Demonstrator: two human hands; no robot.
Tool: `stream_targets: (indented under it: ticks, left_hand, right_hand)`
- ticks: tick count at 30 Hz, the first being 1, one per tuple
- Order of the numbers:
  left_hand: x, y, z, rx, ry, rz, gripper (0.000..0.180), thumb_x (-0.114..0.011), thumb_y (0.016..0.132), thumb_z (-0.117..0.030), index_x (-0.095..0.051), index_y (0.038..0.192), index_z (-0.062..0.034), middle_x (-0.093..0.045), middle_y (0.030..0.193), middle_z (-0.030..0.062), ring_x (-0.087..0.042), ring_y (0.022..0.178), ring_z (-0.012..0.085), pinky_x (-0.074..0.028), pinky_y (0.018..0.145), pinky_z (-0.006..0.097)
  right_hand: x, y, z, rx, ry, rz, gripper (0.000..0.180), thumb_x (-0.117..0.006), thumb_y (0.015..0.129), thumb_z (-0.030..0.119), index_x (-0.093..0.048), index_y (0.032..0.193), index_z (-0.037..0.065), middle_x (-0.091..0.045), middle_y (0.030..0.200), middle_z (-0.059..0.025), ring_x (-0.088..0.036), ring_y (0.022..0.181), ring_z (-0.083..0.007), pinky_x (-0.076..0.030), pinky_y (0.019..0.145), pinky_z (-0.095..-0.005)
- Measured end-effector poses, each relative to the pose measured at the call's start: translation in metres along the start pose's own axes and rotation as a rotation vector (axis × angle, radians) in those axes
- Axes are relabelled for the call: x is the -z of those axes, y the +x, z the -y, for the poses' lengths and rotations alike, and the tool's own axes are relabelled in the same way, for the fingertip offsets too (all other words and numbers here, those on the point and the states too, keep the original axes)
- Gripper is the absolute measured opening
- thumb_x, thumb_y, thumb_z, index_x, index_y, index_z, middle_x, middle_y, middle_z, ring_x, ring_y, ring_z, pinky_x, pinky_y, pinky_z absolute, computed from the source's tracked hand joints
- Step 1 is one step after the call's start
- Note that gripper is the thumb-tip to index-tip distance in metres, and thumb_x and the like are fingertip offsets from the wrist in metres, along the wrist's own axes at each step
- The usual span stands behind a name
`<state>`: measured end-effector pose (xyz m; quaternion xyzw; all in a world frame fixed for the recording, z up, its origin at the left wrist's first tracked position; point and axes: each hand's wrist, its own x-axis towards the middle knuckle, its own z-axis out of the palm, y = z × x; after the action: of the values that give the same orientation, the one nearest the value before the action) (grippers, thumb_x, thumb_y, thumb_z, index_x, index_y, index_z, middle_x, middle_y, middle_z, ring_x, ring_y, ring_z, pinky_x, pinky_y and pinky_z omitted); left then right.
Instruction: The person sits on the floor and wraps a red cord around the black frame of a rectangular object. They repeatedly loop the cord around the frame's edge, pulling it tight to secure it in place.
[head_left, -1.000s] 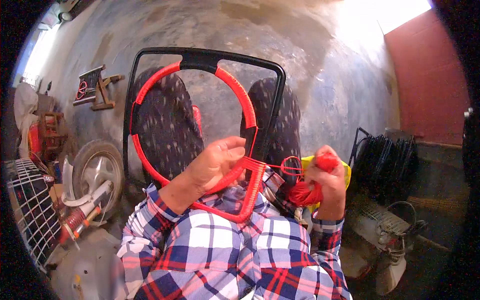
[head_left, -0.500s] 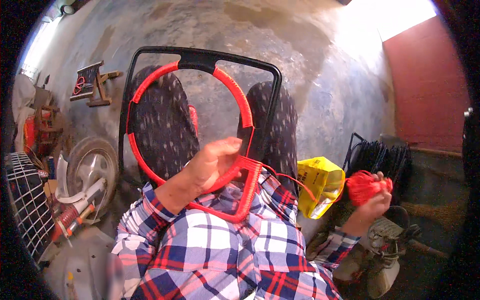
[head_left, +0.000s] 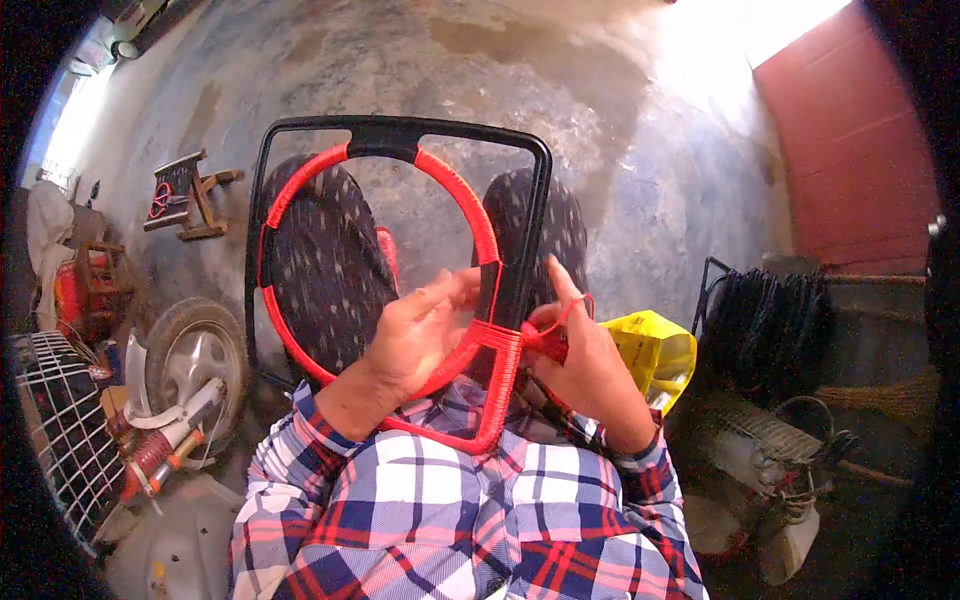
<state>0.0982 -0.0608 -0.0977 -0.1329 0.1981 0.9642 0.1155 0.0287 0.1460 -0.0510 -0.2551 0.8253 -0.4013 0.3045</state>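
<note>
View from my head, looking down at my lap. My left hand (head_left: 425, 335) grips the black metal frame (head_left: 400, 135), fingers curled around the red-wrapped ring (head_left: 478, 215) near the point where ring and frame upright meet. My right hand (head_left: 580, 355) is just beside it on the other side of the upright, thumb and fingers pinching a small bundle of red cord (head_left: 550, 340), with one finger raised and a loop of cord over it. The frame rests tilted on my knees, its top edge away from me.

Progress, as judged from the wrapping: the ring is covered in red along its left and right arcs, and the lower right corner of the frame (head_left: 495, 400) carries tight, close turns. The top bar, the left upright and most of the right upright are bare black, so much winding appears left.

Surroundings: yellow bag (head_left: 655, 350) to my right on the floor; wheel (head_left: 195, 360) to my left.
</note>
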Motion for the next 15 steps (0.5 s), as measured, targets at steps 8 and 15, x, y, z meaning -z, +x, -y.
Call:
stream_targets:
  ticks: [8, 15]
  left_hand:
    - [-0.003, 0.001, 0.003, 0.002, 0.129, -0.122, 0.031, -0.047, 0.103, -0.024, -0.055, 0.123, -0.0013, -0.064, 0.118, 0.0122, -0.061, 0.110, 0.0233, -0.048, 0.098, 0.039]
    - [0.000, -0.007, 0.002, -0.450, 0.410, -0.438, 0.022, -0.054, 0.102, -0.027, -0.054, 0.106, -0.0059, -0.062, 0.085, 0.0015, -0.051, 0.066, 0.0080, -0.045, 0.060, 0.027]
  right_hand:
    - [-0.004, 0.017, -0.023, 0.220, 0.500, -0.054, 0.083, -0.062, 0.085, -0.006, -0.019, 0.155, 0.007, -0.059, 0.120, -0.0128, -0.060, 0.107, -0.0200, -0.048, 0.096, -0.0331]
    - [-0.003, 0.010, -0.017, 0.212, 0.459, -0.350, 0.043, -0.066, 0.088, -0.001, -0.056, 0.130, 0.006, -0.064, 0.107, -0.0083, -0.059, 0.097, -0.0094, -0.049, 0.084, -0.0240]
